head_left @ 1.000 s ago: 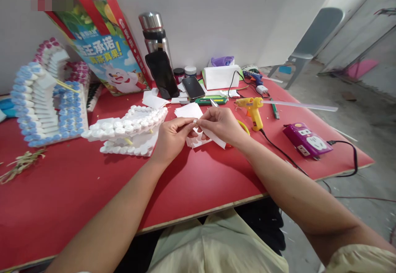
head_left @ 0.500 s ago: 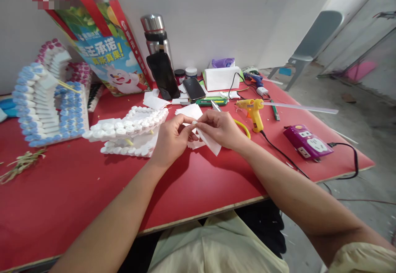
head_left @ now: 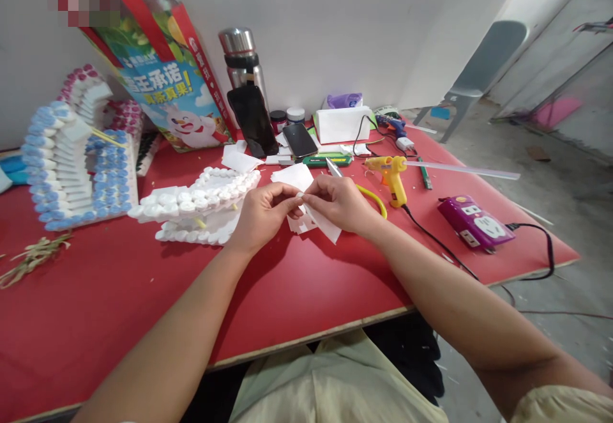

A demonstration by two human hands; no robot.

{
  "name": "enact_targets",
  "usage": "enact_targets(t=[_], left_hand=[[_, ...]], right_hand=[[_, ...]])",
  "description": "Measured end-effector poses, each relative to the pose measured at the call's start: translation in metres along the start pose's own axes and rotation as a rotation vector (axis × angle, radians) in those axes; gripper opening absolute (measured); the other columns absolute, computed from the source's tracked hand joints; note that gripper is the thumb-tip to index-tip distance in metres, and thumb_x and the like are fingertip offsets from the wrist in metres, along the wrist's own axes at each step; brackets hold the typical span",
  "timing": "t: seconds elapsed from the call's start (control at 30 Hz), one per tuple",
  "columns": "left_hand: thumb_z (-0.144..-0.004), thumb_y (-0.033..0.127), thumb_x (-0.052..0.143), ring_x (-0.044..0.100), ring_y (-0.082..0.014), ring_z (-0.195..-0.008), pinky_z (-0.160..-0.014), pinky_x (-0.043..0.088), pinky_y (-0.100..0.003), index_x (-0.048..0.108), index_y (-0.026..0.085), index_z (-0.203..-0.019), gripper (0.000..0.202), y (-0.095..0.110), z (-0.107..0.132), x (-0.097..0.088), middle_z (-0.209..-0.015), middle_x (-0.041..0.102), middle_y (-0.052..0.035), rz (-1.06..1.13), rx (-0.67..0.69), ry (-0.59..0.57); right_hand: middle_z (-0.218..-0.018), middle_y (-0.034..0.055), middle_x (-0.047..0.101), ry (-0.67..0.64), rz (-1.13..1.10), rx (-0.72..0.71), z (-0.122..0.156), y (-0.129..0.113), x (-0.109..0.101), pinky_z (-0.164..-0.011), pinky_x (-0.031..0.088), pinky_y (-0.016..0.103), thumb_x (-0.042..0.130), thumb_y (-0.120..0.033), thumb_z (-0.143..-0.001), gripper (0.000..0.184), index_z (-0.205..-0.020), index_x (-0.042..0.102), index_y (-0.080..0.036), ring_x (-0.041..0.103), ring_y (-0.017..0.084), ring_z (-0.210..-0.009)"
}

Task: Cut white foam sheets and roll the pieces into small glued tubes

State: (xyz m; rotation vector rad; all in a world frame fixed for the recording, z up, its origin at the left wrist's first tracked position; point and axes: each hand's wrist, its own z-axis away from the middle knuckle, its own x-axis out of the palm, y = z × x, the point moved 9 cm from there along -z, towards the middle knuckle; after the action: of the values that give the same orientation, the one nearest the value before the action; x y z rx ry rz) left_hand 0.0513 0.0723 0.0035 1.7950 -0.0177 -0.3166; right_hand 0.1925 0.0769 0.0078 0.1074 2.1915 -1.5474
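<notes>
A thin white piece of paper hangs down from the pinched fingers of my right hand. My left hand meets it there, thumb and fingertips closed on the paper's rolled end, which they mostly hide. More white paper pieces lie on the table behind my hands. Left of my left hand sits a white model built of small rolled pieces in two tiers, with yellow sticks between them. Scissors with a yellow handle lie partly behind my right hand.
On the red table are a yellow glue gun, a purple power socket with a cord, and a green cutter. Behind stand phones, a steel flask and a printed bag. A blue-and-white model stands left.
My fingertips have drawn closer together over the paper's end, covering the small white roll that showed between them. The view has shifted slightly.
</notes>
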Motion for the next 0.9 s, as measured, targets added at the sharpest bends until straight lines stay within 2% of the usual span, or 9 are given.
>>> enact_targets(t=[0.1,0.2,0.3,0.43,0.53,0.6,0.67,0.8,0.9], left_hand=[[-0.082,0.039,0.077,0.067,-0.0159,-0.063,-0.063,0.057,-0.027,0.073,0.016,-0.089,0.024,0.001,-0.001,-0.001,-0.071,0.069,-0.003,-0.005,0.01,0.019],[-0.084,0.037,0.075,0.066,-0.0158,-0.064,-0.066,0.057,-0.029,0.072,0.017,-0.092,0.022,0.0,-0.001,0.0,-0.071,0.069,-0.0023,0.032,0.017,0.001],[-0.083,0.037,0.076,0.065,-0.0159,-0.065,-0.065,0.055,-0.029,0.073,0.018,-0.094,0.023,-0.002,-0.001,-0.001,-0.073,0.069,-0.0026,0.04,0.012,0.008],[-0.083,0.036,0.076,0.064,-0.015,-0.063,-0.062,0.053,-0.026,0.072,0.018,-0.089,0.02,-0.002,0.001,-0.001,-0.071,0.069,-0.0022,0.005,-0.011,0.069],[-0.083,0.035,0.075,0.063,-0.0144,-0.06,-0.057,0.051,-0.025,0.07,0.018,-0.087,0.018,-0.005,0.003,-0.002,-0.068,0.067,-0.0012,0.004,-0.052,0.131],[-0.084,0.034,0.074,0.063,-0.0141,-0.06,-0.056,0.051,-0.025,0.069,0.018,-0.087,0.017,-0.005,0.003,-0.004,-0.068,0.067,-0.001,0.013,-0.057,0.143],[-0.084,0.033,0.074,0.063,-0.0138,-0.061,-0.059,0.051,-0.025,0.07,0.018,-0.088,0.016,-0.003,0.001,-0.005,-0.069,0.066,-0.001,0.012,-0.036,0.131],[-0.085,0.032,0.073,0.062,-0.0137,-0.063,-0.063,0.052,-0.026,0.07,0.017,-0.09,0.016,0.002,-0.001,-0.008,-0.07,0.066,-0.0007,0.025,0.0,0.082],[-0.086,0.034,0.072,0.062,-0.0138,-0.064,-0.064,0.052,-0.027,0.07,0.018,-0.092,0.017,0.005,-0.001,-0.008,-0.072,0.067,-0.0009,0.008,0.036,0.066]], right_hand=[[-0.073,0.004,0.069,-0.01,-0.194,0.143,0.0,0.01,-0.001,-0.054,0.049,0.027,0.07,-0.042,-0.086,0.026,-0.082,0.062,-0.018,0.065,0.017,-0.063],[-0.084,0.0062,0.075,-0.163,-0.55,0.31,0.003,0.018,0.013,-0.061,0.06,0.036,0.074,-0.05,-0.084,0.036,-0.099,0.059,-0.021,0.073,0.022,-0.069],[-0.087,0.0065,0.076,-0.252,-0.61,0.33,0.005,0.016,0.022,-0.064,0.063,0.038,0.079,-0.044,-0.081,0.04,-0.106,0.057,-0.021,0.075,0.023,-0.07],[-0.084,0.0063,0.074,-0.163,-0.207,0.147,0.004,0.004,0.019,-0.058,0.057,0.03,0.058,-0.036,-0.096,0.019,-0.095,0.064,-0.018,0.071,0.018,-0.062],[-0.077,0.0095,0.072,-0.013,0.302,0.011,0.006,-0.011,0.013,-0.063,0.053,0.033,0.057,-0.018,-0.092,0.011,-0.094,0.068,-0.015,0.071,0.024,-0.069],[-0.078,0.0122,0.072,0.03,0.4,-0.002,0.007,-0.016,0.012,-0.067,0.053,0.037,0.061,-0.016,-0.089,0.011,-0.097,0.068,-0.014,0.071,0.027,-0.074],[-0.084,0.0126,0.073,-0.024,0.153,0.072,0.006,-0.009,0.014,-0.067,0.055,0.037,0.06,-0.026,-0.093,0.014,-0.099,0.067,-0.015,0.072,0.026,-0.073],[-0.091,0.0119,0.074,-0.256,-0.655,0.382,0.006,0.012,0.032,-0.069,0.062,0.04,0.046,-0.06,-0.098,0.047,-0.104,0.064,-0.018,0.074,0.024,-0.074],[-0.086,0.0125,0.074,-0.402,-0.918,0.547,0.011,0.017,0.044,-0.072,0.062,0.041,0.04,-0.062,-0.1,0.053,-0.103,0.065,-0.015,0.073,0.024,-0.073]])
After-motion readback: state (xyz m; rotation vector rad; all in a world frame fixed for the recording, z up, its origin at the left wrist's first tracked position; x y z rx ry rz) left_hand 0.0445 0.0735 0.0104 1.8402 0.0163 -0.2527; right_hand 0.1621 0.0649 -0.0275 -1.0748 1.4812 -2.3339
